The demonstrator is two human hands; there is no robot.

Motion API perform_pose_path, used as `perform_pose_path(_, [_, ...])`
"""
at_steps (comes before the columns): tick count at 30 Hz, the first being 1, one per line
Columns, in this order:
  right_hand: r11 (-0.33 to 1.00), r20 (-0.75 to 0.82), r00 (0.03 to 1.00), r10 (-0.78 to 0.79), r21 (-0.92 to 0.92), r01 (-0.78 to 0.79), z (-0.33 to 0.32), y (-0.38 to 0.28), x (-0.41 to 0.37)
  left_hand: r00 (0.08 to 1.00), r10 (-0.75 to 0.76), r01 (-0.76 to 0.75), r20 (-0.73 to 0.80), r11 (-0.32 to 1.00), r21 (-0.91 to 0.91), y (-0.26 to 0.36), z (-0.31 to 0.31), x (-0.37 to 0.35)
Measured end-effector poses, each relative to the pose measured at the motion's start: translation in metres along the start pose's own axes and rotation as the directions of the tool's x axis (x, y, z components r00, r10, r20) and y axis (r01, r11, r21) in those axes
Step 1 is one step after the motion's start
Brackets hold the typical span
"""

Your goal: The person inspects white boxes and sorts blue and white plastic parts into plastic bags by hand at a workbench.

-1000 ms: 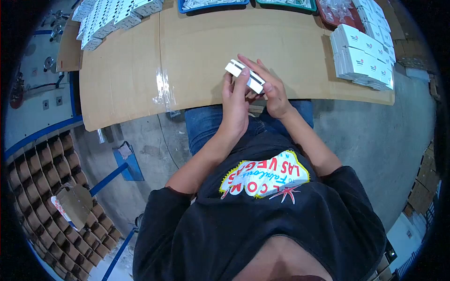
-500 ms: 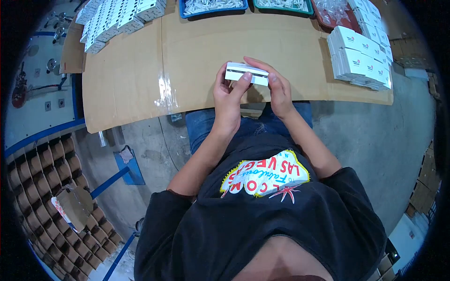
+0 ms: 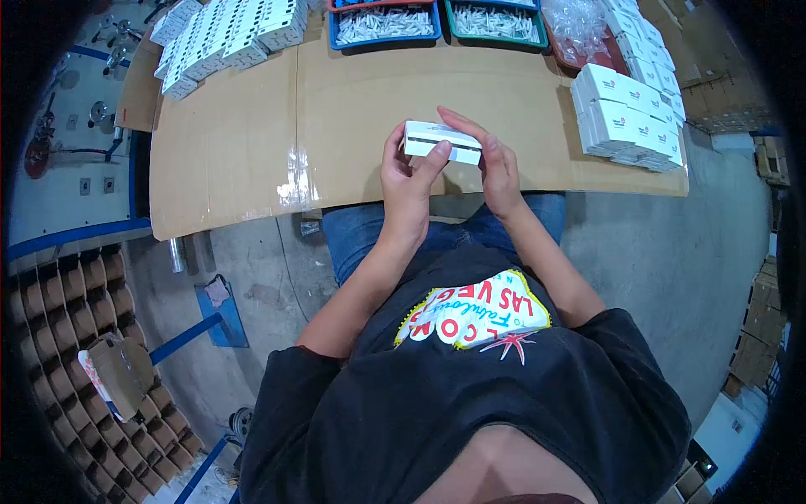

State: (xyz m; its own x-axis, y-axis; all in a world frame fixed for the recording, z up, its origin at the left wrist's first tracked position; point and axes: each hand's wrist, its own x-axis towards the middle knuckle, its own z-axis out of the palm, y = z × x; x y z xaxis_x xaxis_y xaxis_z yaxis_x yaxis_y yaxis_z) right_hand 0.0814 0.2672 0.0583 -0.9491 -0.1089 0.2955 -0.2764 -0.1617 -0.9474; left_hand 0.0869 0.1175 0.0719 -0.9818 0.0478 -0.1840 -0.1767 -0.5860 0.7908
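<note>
A small white box (image 3: 442, 133) with a dark stripe along its side is held over the near part of the cardboard-covered table. My left hand (image 3: 406, 181) is closed round the box's left end, the thumb pressed on the near face. At the other end, my right hand (image 3: 501, 172) grips the right side, its fingers bent over the top and far edge. The underside of the box and part of its far face are hidden.
Stacked white boxes stand at the back left (image 3: 231, 38) and on the right (image 3: 630, 118) of the table (image 3: 227, 143). Along the back are a blue tray (image 3: 386, 46) and a green tray (image 3: 499, 42) of small white pieces. Clear plastic bags (image 3: 579, 25) lie in a red tray.
The view has shifted slightly. The box has tipped a little, so more of its top face shows. Both hands keep their hold on it.
</note>
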Motion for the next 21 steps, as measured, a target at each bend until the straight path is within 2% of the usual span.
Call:
perform_pose_path(9, [1.000, -0.011, 1.000, -0.022, -0.019, 0.022, 0.004, -0.001, -0.002, 0.999, 0.030, -0.029, -0.012, 0.998, 0.053, 0.013, 0.002, -0.014])
perform_pose_path(11, [0.998, -0.001, 0.998, 0.059, 0.029, -0.059, 0.003, -0.002, -0.001, 0.999, 0.030, -0.028, -0.015, 0.998, 0.063, 0.013, 0.001, -0.015])
perform_pose_path(15, [0.995, 0.009, 0.995, 0.096, 0.016, -0.096, 0.004, -0.003, -0.004, 0.997, 0.066, -0.061, -0.043, 0.993, 0.103, 0.012, 0.000, -0.013])
perform_pose_path(17, [0.983, 0.023, 0.983, 0.180, 0.014, -0.180, 0.007, -0.007, -0.005, 0.996, 0.078, -0.072, -0.044, 0.991, 0.116, 0.011, -0.001, -0.010])
perform_pose_path(21, [0.991, 0.008, 0.991, 0.136, 0.016, -0.136, -0.001, -0.002, -0.005, 0.997, 0.063, -0.056, -0.045, 0.989, 0.136, 0.007, 0.004, -0.004])
